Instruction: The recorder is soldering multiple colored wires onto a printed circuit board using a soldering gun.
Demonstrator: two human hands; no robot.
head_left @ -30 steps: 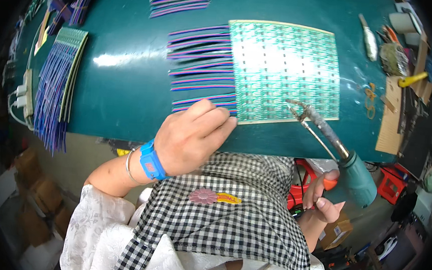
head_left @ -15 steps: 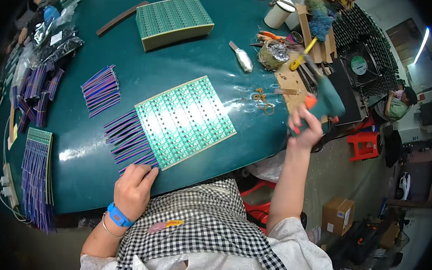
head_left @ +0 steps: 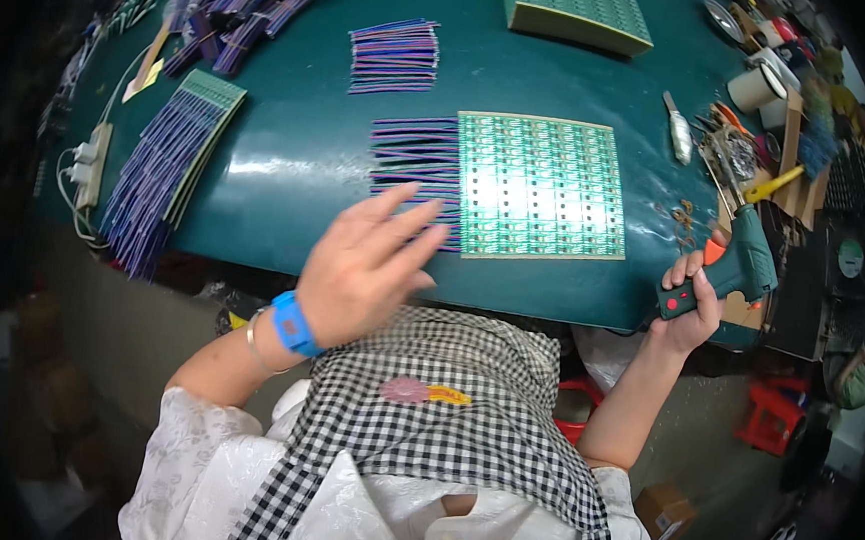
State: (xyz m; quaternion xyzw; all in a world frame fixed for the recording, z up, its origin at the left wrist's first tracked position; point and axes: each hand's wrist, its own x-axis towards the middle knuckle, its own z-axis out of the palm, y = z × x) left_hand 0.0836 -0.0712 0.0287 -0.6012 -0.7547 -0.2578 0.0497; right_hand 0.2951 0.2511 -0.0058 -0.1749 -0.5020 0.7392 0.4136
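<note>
A green circuit-board panel (head_left: 543,189) with several rows lies flat in front of me. Thin purple-blue wires (head_left: 411,153) fan out from its left edge. Over the lower wires is my left hand (head_left: 368,261), fingers spread, holding nothing; whether it touches any wire is unclear. Off to the right, my right hand (head_left: 693,306) grips the handle of a dark green pistol-shaped tool (head_left: 751,257). That tool has an orange trigger and red buttons, and its thin front end points away from me. A separate bundle of wires (head_left: 394,57) lies beyond the left hand.
A stack of boards (head_left: 575,19) stands at the back. A wired board bundle (head_left: 174,167) hangs over the table's front edge at left, near a power strip (head_left: 90,171). At right are a knife (head_left: 678,132), a white mug (head_left: 754,90) and a yellow-handled tool (head_left: 775,184).
My left hand has lifted off the wires near the board's lower corner and spread its fingers. My right hand still holds the green tool. The whole view has turned and shifted.
</note>
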